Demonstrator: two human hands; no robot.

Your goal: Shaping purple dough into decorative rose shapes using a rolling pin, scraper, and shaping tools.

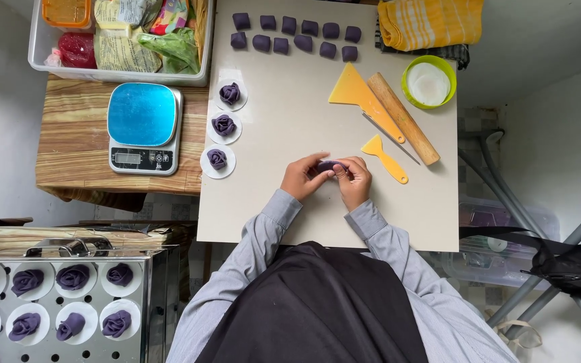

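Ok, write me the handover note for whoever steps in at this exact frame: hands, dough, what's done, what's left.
Left hand and right hand: both pinch one purple dough piece over the beige work board.
Done: three rose-shaped buns on round papers in a column at the board's left edge; more sit on the perforated steamer tray at lower left.
Left: twelve cut dough pieces in two rows at the board's far edge, plus the one in hand.
Tools, all untouched: yellow scraper, rolling pin, small yellow spatula, green bowl, kitchen scale.
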